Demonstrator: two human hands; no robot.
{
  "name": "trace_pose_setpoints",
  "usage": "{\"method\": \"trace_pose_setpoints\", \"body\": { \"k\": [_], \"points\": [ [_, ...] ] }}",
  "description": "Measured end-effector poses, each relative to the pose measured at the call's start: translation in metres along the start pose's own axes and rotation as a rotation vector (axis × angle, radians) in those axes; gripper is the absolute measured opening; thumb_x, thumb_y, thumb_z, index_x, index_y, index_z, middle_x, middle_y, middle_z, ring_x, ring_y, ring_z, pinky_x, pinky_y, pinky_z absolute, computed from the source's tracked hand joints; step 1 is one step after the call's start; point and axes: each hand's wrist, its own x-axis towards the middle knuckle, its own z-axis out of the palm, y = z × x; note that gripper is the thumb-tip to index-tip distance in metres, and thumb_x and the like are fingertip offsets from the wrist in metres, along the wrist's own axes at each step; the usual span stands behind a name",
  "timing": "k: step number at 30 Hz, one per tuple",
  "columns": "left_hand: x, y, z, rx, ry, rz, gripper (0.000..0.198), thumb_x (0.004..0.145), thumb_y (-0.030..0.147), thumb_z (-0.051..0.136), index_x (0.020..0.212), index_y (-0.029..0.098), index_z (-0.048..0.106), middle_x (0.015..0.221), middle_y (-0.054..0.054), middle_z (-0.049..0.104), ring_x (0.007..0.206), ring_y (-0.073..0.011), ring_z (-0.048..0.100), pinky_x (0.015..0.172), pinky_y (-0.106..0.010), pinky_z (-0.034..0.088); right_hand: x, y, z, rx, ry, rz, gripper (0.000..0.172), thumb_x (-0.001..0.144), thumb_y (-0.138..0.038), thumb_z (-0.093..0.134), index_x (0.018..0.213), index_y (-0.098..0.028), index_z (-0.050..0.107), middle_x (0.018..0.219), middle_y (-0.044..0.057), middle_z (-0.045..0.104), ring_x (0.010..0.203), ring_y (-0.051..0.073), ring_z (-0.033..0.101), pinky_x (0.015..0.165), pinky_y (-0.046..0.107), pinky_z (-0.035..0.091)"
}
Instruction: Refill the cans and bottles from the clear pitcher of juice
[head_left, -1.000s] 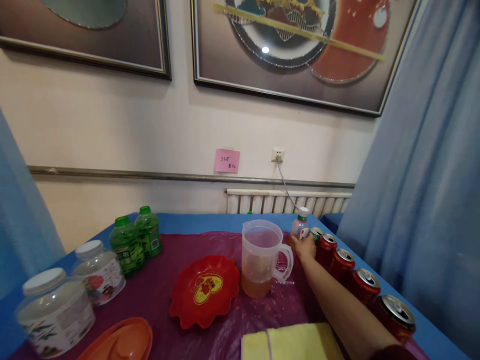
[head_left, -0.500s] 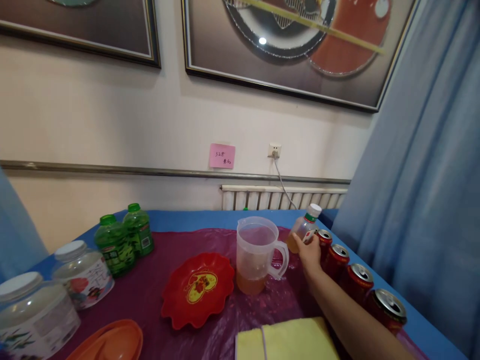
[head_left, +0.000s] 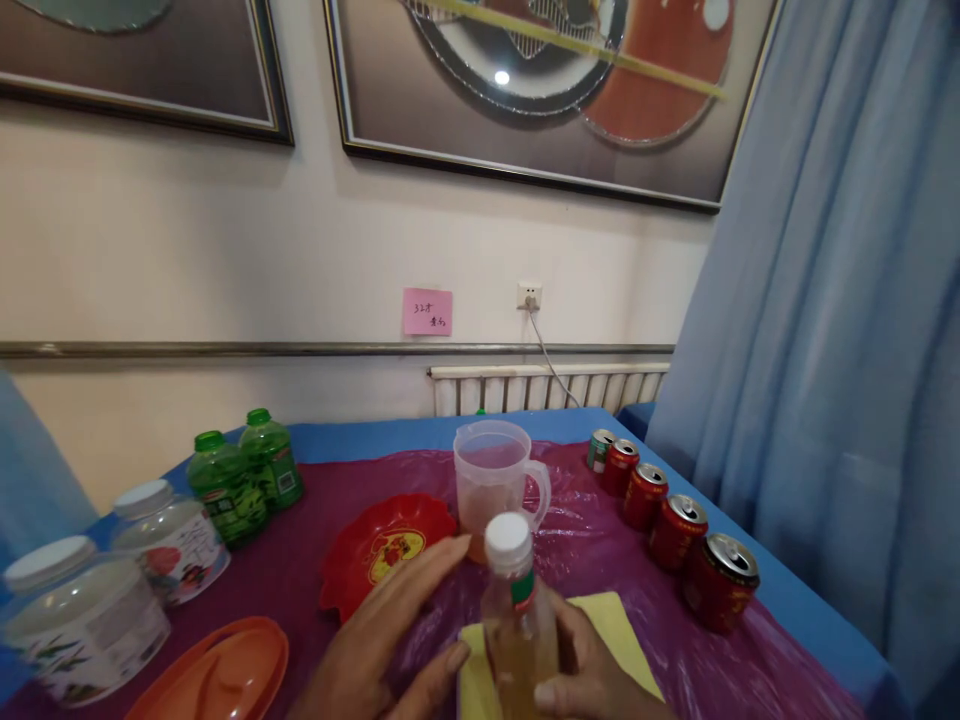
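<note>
A clear plastic bottle [head_left: 517,625] with a white cap and amber liquid inside stands upright in my right hand [head_left: 589,665], whose fingers wrap round its side. Just left of the bottle, my left hand [head_left: 390,640] has its fingers stretched out and thumb apart, holding nothing. Behind the bottle is a translucent plastic jug [head_left: 487,475] with its handle to the right; the bottle and my fingers hide its lower part. A folded yellow cloth [head_left: 611,630] lies beneath my hands. The red scalloped plate [head_left: 352,550] lies beyond my left hand, partly covered by it.
Several red drink cans [head_left: 679,530] and a green can [head_left: 600,450] line the right side. On the left stand two green bottles [head_left: 229,495], two white-lidded jars [head_left: 86,625] and an orange dish [head_left: 217,670]. A purple plastic sheet [head_left: 585,555] covers the blue table [head_left: 802,610].
My right hand has brought the bottle from beside the cans to the near middle, in front of the jug. My left hand has come into view. The camera view has shifted slightly.
</note>
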Motion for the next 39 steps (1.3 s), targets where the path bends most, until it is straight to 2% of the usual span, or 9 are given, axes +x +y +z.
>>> {"method": "trace_pose_setpoints", "body": {
  "k": [3, 7, 14, 19, 23, 26, 31, 35, 39],
  "points": [
    [0.027, 0.013, -0.016, -0.018, -0.172, 0.083, 0.060, 0.096, 0.040, 0.059, 0.151, 0.045, 0.037, 0.155, 0.004, 0.051, 0.140, -0.0216, 0.052, 0.113, -0.037, 0.045, 0.003, 0.001, 0.005, 0.020, -0.091, 0.084, 0.077, 0.050, -0.046, 0.094, 0.119, -0.023, 0.069, 0.105, 0.003, 0.069, 0.099, 0.026, 0.063, 0.091, 0.037, 0.047],
    [0.044, 0.016, -0.025, -0.060, -0.352, 0.095, 0.049, 0.100, 0.036, 0.053, 0.146, 0.049, 0.044, 0.149, 0.006, 0.058, 0.135, -0.0183, 0.057, 0.111, -0.035, 0.048, -0.001, -0.004, 0.003, -0.016, -0.094, 0.168, 0.075, 0.046, -0.039, 0.095, 0.116, -0.023, 0.072, 0.113, 0.003, 0.069, 0.109, 0.029, 0.060, 0.100, 0.040, 0.042],
    [0.063, 0.029, -0.024, -0.202, -0.300, 0.110, 0.029, 0.092, 0.040, 0.066, 0.121, 0.039, 0.068, 0.117, 0.002, 0.075, 0.110, -0.0179, 0.068, 0.096, -0.029, 0.055, -0.006, -0.004, -0.001, -0.133, -0.055, 0.206, 0.083, 0.045, -0.032, 0.095, 0.123, -0.025, 0.070, 0.115, 0.003, 0.071, 0.112, 0.032, 0.061, 0.099, 0.041, 0.044],
    [0.072, 0.045, -0.015, -0.058, -0.279, -0.065, 0.024, 0.080, 0.044, 0.077, 0.094, 0.025, 0.072, 0.086, 0.001, 0.071, 0.080, -0.0168, 0.065, 0.072, -0.026, 0.053, -0.005, -0.007, 0.005, -0.103, -0.022, 0.142, 0.076, 0.047, -0.033, 0.094, 0.119, -0.028, 0.072, 0.110, 0.001, 0.072, 0.111, 0.031, 0.062, 0.098, 0.040, 0.045],
    [0.067, 0.044, -0.017, 0.004, -0.236, -0.044, 0.059, 0.069, 0.053, 0.085, 0.120, 0.029, 0.068, 0.108, -0.004, 0.073, 0.096, -0.0234, 0.067, 0.083, -0.033, 0.058, -0.005, -0.014, 0.010, -0.097, -0.019, 0.086, 0.067, 0.053, -0.040, 0.092, 0.116, -0.028, 0.073, 0.108, 0.001, 0.072, 0.111, 0.030, 0.063, 0.099, 0.041, 0.044],
    [0.062, 0.039, -0.029, -0.074, -0.328, 0.054, 0.058, 0.084, 0.047, 0.074, 0.139, 0.041, 0.057, 0.134, -0.001, 0.068, 0.120, -0.0239, 0.064, 0.100, -0.034, 0.054, -0.005, -0.013, 0.008, -0.075, -0.057, 0.050, 0.074, 0.048, -0.046, 0.094, 0.116, -0.026, 0.072, 0.112, 0.003, 0.072, 0.109, 0.031, 0.063, 0.097, 0.041, 0.046],
    [0.066, 0.048, -0.041, -0.082, -0.431, 0.031, 0.034, 0.093, 0.040, 0.062, 0.126, 0.040, 0.067, 0.122, 0.001, 0.072, 0.113, -0.0192, 0.067, 0.097, -0.029, 0.055, -0.007, -0.006, 0.009, -0.154, -0.020, 0.093, 0.081, 0.047, -0.048, 0.095, 0.121, -0.025, 0.069, 0.114, 0.004, 0.071, 0.111, 0.032, 0.063, 0.097, 0.043, 0.047],
    [0.071, 0.063, -0.032, -0.014, -0.399, -0.075, 0.022, 0.089, 0.044, 0.063, 0.096, 0.024, 0.071, 0.092, 0.000, 0.067, 0.082, -0.0152, 0.064, 0.070, -0.023, 0.051, -0.010, -0.004, 0.015, -0.176, 0.007, 0.078, 0.078, 0.051, -0.051, 0.093, 0.120, -0.025, 0.069, 0.108, 0.004, 0.071, 0.105, 0.031, 0.065, 0.093, 0.042, 0.049],
    [0.068, 0.062, -0.023, -0.013, -0.271, -0.159, 0.029, 0.084, 0.050, 0.065, 0.080, 0.021, 0.063, 0.080, 0.003, 0.060, 0.071, -0.0131, 0.056, 0.061, -0.021, 0.042, -0.012, 0.008, 0.020, -0.220, 0.111, 0.050, 0.080, 0.051, -0.052, 0.093, 0.122, -0.026, 0.068, 0.106, 0.005, 0.071, 0.100, 0.031, 0.065, 0.089, 0.042, 0.051]
  ]
}}
